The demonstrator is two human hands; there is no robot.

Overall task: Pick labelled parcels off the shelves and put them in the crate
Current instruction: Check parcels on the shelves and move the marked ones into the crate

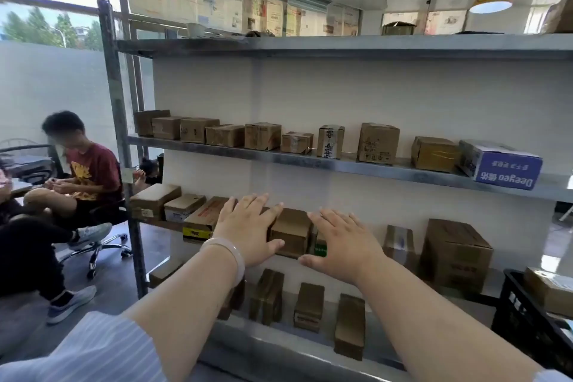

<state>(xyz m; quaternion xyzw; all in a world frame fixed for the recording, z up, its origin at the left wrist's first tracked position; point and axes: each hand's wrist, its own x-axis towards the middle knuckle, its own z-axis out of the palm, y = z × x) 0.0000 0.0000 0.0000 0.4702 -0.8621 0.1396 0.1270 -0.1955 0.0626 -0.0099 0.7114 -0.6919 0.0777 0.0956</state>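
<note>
Right now both hands flat, fingers spread: my left hand (pixel 251 226) sits at the left side of a brown parcel (pixel 291 234) on the third shelf (pixel 497 284) down, my right hand (pixel 342 246) just off its right side, black crate (pixel 514 313) low right, well apart.

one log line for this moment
phase: pre-grasp | left hand: open, left of brown box | right hand: open, right of it | crate: parcel inside

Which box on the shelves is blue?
The blue box at the right end of the second shelf from the top; the brown boxes beside it are plain cardboard.
</note>
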